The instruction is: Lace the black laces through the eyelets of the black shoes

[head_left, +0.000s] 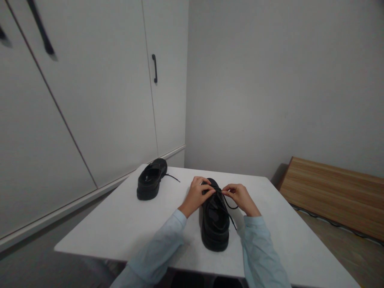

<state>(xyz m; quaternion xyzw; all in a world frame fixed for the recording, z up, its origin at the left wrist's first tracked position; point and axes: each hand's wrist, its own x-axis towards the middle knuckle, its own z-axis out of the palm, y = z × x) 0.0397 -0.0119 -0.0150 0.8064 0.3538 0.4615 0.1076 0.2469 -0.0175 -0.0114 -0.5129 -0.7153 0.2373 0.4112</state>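
A black lace-up shoe point(215, 226) stands on the white table with its heel toward me and its toe pointing away. My left hand point(199, 192) is at the left side of its laces, fingers pinched on the lace. From the right, my right hand point(237, 195) pinches the black lace point(229, 205) between thumb and forefinger. Loose lace hangs down on the shoe's right side. Another black shoe point(151, 180) sits at the table's far left, a lace trailing from it to the right.
The white table point(144, 228) reaches back toward a grey wall. White cabinets point(114, 100) with dark handles line the left side. On the right, beyond the table's edge, is a low wood-grain panel point(333, 192).
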